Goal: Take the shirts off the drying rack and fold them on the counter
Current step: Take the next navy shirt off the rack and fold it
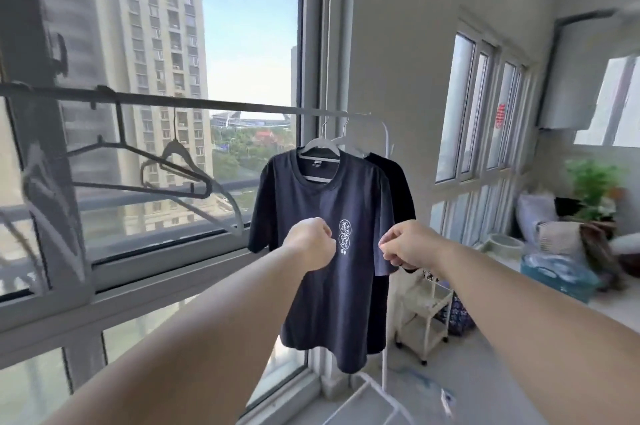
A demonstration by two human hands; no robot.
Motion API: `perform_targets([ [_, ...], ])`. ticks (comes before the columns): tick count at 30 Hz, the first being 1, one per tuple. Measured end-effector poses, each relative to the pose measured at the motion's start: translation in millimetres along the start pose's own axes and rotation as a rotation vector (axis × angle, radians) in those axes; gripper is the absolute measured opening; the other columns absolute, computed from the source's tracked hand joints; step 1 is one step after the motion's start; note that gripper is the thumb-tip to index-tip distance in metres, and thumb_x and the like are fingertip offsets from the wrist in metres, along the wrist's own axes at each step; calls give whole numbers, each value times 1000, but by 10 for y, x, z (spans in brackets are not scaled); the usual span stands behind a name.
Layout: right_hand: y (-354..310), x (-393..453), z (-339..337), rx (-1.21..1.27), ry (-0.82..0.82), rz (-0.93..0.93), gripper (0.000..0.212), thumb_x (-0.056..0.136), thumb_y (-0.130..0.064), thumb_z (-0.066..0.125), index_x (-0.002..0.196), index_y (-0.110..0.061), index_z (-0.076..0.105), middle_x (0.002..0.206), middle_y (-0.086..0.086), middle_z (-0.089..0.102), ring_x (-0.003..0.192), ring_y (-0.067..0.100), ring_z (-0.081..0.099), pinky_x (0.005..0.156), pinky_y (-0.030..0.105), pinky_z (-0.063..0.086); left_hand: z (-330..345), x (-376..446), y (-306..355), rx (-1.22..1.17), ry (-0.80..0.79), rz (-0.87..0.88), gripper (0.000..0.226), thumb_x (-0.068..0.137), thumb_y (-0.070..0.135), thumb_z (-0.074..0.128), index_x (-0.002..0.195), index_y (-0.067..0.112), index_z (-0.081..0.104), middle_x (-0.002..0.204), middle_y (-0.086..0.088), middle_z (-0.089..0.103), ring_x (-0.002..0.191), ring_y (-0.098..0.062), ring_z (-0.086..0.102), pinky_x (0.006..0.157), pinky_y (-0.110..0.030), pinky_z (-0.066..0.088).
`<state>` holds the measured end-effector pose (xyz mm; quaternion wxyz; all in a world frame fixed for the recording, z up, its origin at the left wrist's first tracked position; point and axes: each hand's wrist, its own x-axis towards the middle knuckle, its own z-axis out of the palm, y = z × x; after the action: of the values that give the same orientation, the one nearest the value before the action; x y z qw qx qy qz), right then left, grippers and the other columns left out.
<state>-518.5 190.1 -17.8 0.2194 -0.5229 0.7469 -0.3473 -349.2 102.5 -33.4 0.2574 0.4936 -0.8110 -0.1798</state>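
Observation:
A navy T-shirt (322,303) with a small white print hangs on a white hanger (320,144) from the drying rack's rail (207,102). A black shirt (398,182) hangs right behind it on a second hanger. Both my arms reach forward at chest height of the navy shirt. My left hand (311,244) is curled into a fist in front of the shirt's middle and holds nothing that I can see. My right hand (408,246) has its fingers curled in front of the shirt's right sleeve edge. The cloth hangs flat and undisturbed.
Several empty grey hangers (173,161) hang on the rail to the left, in front of the tall window. A white rolling cart (426,313) stands behind the shirts. The counter (616,307) at right carries a teal box (554,275), cushions and a plant (595,185).

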Motion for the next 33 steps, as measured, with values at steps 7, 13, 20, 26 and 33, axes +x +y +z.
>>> perform_targets([
  [7, -172, 1255, -221, -70, 175, -146, 18, 86, -9, 57, 74, -22, 60, 78, -5, 59, 84, 19, 58, 73, 25, 45, 136, 1233, -38, 44, 96, -136, 34, 89, 11, 45, 121, 11, 55, 117, -6, 60, 101, -25, 57, 83, -31, 51],
  [13, -201, 2290, -260, -126, 237, -275, 31, 88, -8, 53, 118, -14, 61, 115, 2, 61, 107, 20, 56, 83, 19, 38, 290, 2077, -164, 112, 164, -235, 35, 89, 14, 46, 123, 11, 49, 121, -8, 55, 99, -25, 55, 73, -31, 45],
  [20, -402, 3424, -222, -306, 303, -431, 40, 84, -7, 50, 124, -10, 54, 125, 12, 55, 117, 31, 49, 89, 35, 44, 278, 2760, -410, 166, 268, -387, 37, 88, 19, 49, 125, 13, 47, 127, -10, 48, 104, -26, 52, 80, -33, 43],
  [26, -509, 4005, -82, -475, 221, -440, 34, 93, -35, 55, 116, -10, 54, 118, 12, 58, 109, 32, 56, 76, 35, 41, 181, 3122, -559, 158, 322, -447, 41, 92, 23, 52, 130, 13, 41, 139, -12, 38, 110, -28, 52, 85, -34, 44],
  [33, -570, 4222, -183, -294, 302, -453, 29, 86, -49, 59, 79, -20, 61, 83, -1, 62, 91, 28, 60, 67, 29, 35, 0, 3454, -731, 155, 496, -459, 84, 83, 60, 54, 149, 26, 13, 155, -11, 11, 142, -34, 15, 112, -49, 24],
])
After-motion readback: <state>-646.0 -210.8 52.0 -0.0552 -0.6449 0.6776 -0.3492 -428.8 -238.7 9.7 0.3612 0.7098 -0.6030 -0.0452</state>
